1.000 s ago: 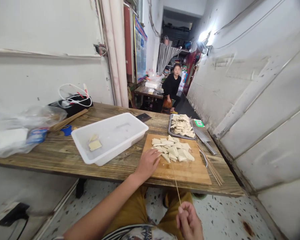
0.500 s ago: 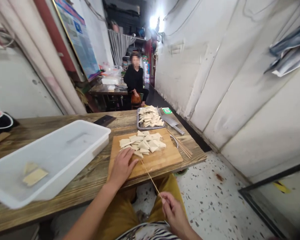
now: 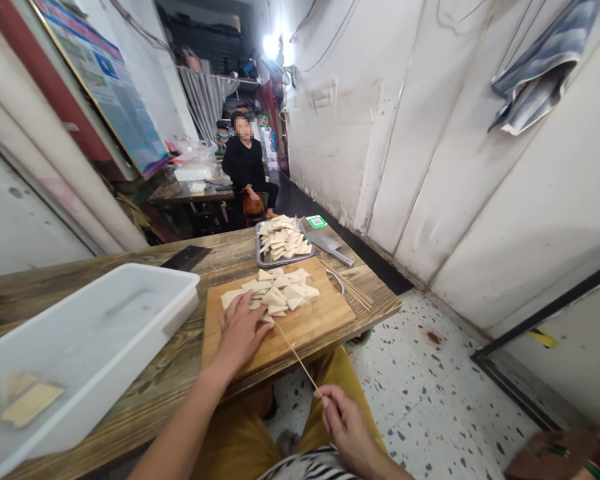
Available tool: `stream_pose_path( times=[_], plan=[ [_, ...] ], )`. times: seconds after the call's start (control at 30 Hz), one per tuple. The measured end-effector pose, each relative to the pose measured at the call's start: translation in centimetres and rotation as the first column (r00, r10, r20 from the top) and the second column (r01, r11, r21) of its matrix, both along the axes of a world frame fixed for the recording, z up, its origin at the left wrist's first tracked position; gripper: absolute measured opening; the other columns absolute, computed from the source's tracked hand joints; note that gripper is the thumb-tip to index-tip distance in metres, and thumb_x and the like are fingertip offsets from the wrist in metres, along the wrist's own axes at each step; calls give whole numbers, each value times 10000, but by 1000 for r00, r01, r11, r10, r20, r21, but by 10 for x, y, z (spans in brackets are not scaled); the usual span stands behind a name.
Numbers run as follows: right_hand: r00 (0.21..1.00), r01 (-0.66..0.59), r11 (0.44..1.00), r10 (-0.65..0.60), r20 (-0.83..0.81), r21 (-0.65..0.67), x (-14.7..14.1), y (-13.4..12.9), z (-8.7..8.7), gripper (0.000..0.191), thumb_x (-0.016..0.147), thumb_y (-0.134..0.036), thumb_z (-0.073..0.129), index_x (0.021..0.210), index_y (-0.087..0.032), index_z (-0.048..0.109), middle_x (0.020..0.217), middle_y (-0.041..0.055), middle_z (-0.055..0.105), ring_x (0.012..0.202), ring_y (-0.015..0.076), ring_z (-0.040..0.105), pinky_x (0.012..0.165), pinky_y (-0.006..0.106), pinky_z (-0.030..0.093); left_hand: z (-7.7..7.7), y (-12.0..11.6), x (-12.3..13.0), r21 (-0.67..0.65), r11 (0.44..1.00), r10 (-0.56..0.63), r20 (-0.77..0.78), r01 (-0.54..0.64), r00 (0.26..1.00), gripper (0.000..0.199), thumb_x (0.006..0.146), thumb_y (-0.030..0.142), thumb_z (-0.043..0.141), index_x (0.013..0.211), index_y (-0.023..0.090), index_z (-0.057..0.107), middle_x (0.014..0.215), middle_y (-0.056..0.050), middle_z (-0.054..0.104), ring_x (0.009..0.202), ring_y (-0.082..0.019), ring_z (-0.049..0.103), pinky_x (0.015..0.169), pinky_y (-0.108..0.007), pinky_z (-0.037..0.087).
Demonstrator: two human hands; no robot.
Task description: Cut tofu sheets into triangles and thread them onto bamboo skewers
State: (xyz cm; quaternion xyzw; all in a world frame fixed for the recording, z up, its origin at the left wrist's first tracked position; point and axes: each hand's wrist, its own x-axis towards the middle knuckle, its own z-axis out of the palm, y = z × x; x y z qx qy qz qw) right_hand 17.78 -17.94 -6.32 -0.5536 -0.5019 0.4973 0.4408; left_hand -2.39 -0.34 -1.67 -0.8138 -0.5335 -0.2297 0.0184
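A wooden cutting board (image 3: 325,320) lies near the table's front edge, with a heap of pale, flat tofu pieces (image 3: 287,293) on it, many cut as triangles. My left hand (image 3: 241,331) rests palm down at the heap's near left side. Its fingers are stretched over the pieces and touch them, with the thumb apart. Below the table edge, my right hand (image 3: 343,417) pinches the lower end of a thin bamboo skewer (image 3: 300,360). The skewer slants up and left, its tip over the board close to my left thumb and the nearest piece.
Behind the board stands a metal tray (image 3: 258,248) piled with similar pieces. A cleaver (image 3: 333,248) and several loose skewers (image 3: 353,290) lie at the right. A white plastic tub (image 3: 145,353) holds a few flat sheets. Further back, a person (image 3: 245,163) sits by another table.
The view has swung right, so everything sits further left. My left hand has reached slightly further over the pieces. The right hand still holds the skewer, its tip near the left thumb.
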Motion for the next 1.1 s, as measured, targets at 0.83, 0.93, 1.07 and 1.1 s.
stream_pose_path(
  times=[0.83,0.93,1.07,1.1],
  plan=[
    [998,-4,1000,5,60,-23,-2,5,-7,460,870,-560,352,934,-153,556,514,-62,387,467,104,367,453,200,272,13,2,8,-178,984,-21,11,23,1000,253,582,357,721,688,198,555,1412,-125,348,1303,-384,229,937,-555,293],
    [997,27,1000,-28,68,7,0,4,-6,408,863,-526,396,919,-161,571,576,-34,453,542,124,440,512,215,334,7,-11,9,-80,997,-1,95,9,996,181,665,307,665,663,200,519,1270,-89,515,1187,-331,407,877,-492,361],
    [998,46,998,-48,46,35,0,7,-7,340,853,-477,451,895,-160,567,631,-17,489,597,131,471,560,222,363,-13,-28,-2,37,999,22,260,-33,965,99,788,312,553,792,217,579,896,-44,671,875,-234,586,816,-421,391],
    [999,36,999,-37,33,34,0,9,-7,334,860,-469,444,901,-158,558,617,-24,481,577,123,460,550,217,357,-17,-30,-6,75,996,21,302,-46,953,126,804,327,536,833,220,597,870,-40,678,848,-222,595,820,-411,389]
  ],
)
